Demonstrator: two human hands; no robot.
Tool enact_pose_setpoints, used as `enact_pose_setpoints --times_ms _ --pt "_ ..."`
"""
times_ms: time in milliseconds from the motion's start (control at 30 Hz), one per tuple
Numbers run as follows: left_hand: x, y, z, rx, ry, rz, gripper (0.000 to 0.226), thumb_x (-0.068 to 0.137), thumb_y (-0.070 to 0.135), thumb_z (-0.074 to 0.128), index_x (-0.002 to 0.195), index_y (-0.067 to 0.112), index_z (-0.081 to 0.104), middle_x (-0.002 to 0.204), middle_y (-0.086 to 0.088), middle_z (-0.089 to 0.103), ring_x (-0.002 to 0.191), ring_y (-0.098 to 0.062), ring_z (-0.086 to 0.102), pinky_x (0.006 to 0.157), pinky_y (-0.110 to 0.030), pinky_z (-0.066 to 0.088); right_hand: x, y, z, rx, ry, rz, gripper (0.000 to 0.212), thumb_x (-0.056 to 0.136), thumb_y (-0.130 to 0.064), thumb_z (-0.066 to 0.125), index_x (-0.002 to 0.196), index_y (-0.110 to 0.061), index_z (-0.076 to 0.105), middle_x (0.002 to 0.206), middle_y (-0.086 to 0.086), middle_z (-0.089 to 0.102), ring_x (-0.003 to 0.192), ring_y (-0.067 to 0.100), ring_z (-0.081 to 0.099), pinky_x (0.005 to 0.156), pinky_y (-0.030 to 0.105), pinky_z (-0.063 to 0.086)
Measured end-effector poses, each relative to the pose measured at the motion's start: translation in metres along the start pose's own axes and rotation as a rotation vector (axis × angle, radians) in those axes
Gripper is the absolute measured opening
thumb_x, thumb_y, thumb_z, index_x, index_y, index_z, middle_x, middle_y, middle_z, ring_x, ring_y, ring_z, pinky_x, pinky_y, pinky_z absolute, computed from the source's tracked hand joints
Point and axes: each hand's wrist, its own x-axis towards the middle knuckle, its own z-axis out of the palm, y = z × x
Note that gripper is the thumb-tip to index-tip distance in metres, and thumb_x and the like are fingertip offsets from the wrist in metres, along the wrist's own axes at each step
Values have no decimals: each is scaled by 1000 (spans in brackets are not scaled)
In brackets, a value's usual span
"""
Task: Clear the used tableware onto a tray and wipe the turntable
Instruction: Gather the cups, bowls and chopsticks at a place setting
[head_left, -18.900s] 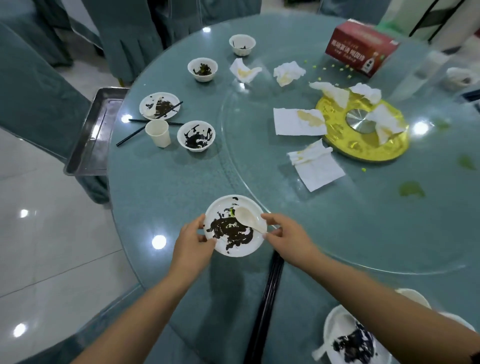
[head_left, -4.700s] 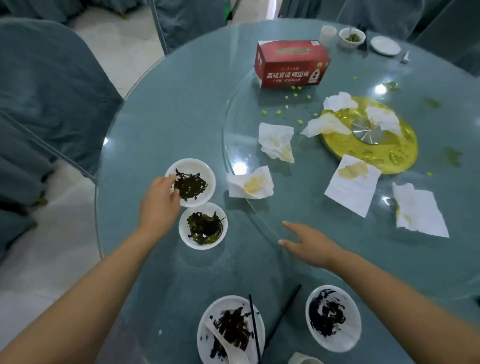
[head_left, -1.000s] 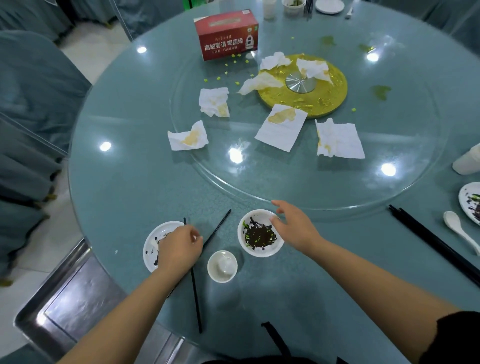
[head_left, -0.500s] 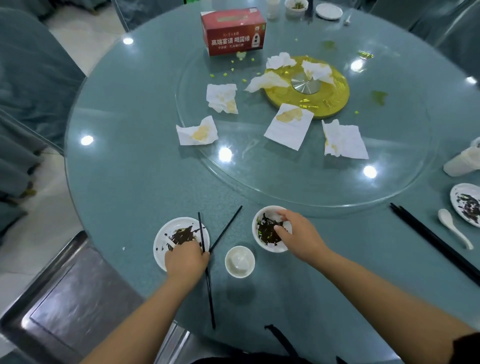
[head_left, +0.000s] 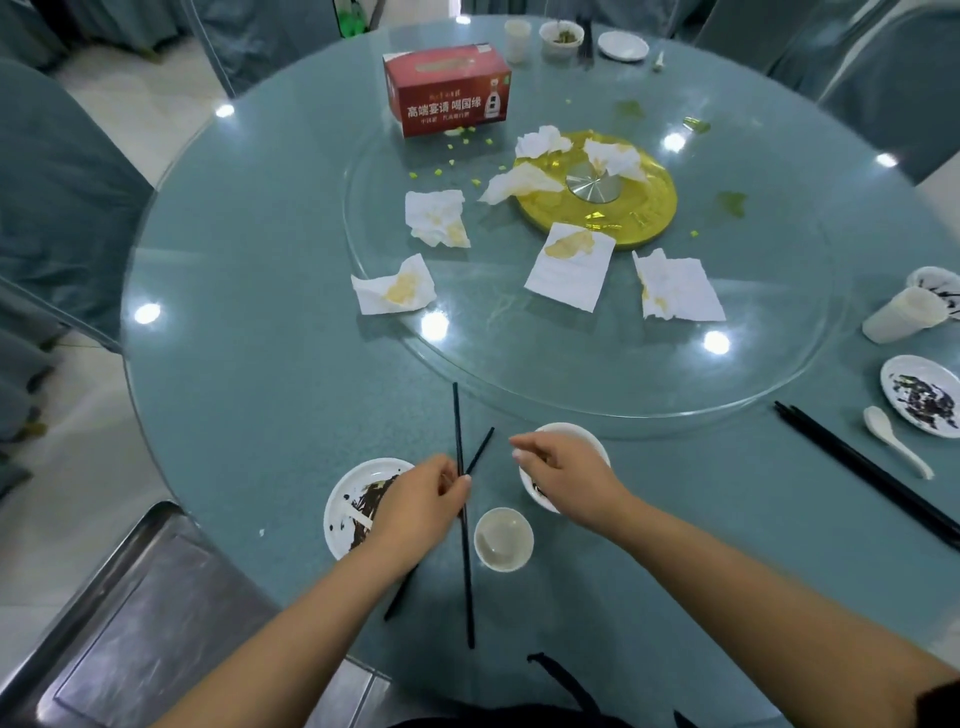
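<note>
Tableware mostly still sits on the counter (head_left: 260, 364): our left hand (head_left: 421, 501) pinches chopsticks (head_left: 464, 545), right hand (head_left: 569, 475) grasps a bowl (head_left: 566, 434), tray (head_left: 145, 613) bare, turntable (head_left: 597, 364) unwiped.

Black chopsticks (head_left: 461, 514) crossed on table, pinched where they cross; soiled white plate (head_left: 353, 506) just left of them, dark scraps on it; small white cup (head_left: 503, 539) upright just right of them; white bowl (head_left: 563, 470) near turntable edge, mostly covered; glass turntable (head_left: 597, 364) strewn with stained napkins (head_left: 569, 265) and green crumbs; steel tray (head_left: 135, 629) bottom left, beside table edge.
</note>
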Motion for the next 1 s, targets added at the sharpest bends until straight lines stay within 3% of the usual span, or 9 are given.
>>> enact_pose_setpoints --times_ms 100,233,300,367,500,633,733,867,1000 --pt "0 14 -3 -18 -16 100 14 93 38 54 89 25 57 78 4 66 75 -18 60 71 -33 46 4 -14 6 61 5 -25 30 95 -35 53 121 -23 63 119 -11 65 109 3 57 103 25 40" --pt "0 26 -4 -20 -24 179 17 93 37 55 98 22 61 73 5 62 71 -16 58 66 -30 43 9 -27 6 172 42 -30 19 93 -34 56 89 -20 68 87 -4 71 85 13 65 87 40 51" --pt "-2 28 -5 -9 -21 220 12 93 37 55 98 28 61 68 6 60 63 -12 54 60 -26 39 11 -29 4 225 56 9 20 91 -32 59 84 -15 68 85 2 73 86 20 68 86 41 53" --pt "-5 25 -5 -5 -11 226 12 93 38 54 99 32 62 68 6 61 61 -10 53 58 -26 39 13 -29 4 243 54 26 21 91 -29 60 85 -11 68 84 2 74 86 19 69 85 38 53" --pt "-15 1 2 127 11 192 26 94 48 49 74 31 53 65 9 57 64 -11 54 62 -30 41 11 -29 7 293 36 54 20 93 -26 59 90 -8 68 83 -2 75 79 6 69 77 21 52" --pt "-29 -52 5 364 -68 141 26 94 48 46 90 27 61 89 10 62 85 -11 60 72 -29 45 13 -21 11 355 13 94 18 93 -23 59 86 -9 67 82 0 75 68 0 66 62 7 44" --pt "-42 -89 7 447 -95 51 23 94 43 47 99 25 60 104 9 62 99 -15 60 78 -29 46 13 -18 17 345 -18 100 19 93 -24 59 87 -8 67 81 -1 75 68 0 65 60 5 43" --pt "-55 -108 18 540 -128 -78 28 92 47 49 102 22 55 110 1 58 97 -19 59 78 -33 48 13 -17 26 349 -36 113 18 92 -23 61 85 -8 67 81 1 75 74 8 67 64 9 46" --pt "-55 -105 31 557 -73 -94 29 94 44 49 108 19 53 111 0 56 100 -19 58 80 -32 48 13 -19 31 328 -36 118 17 92 -24 61 79 -13 66 78 0 75 73 7 68 64 12 45"
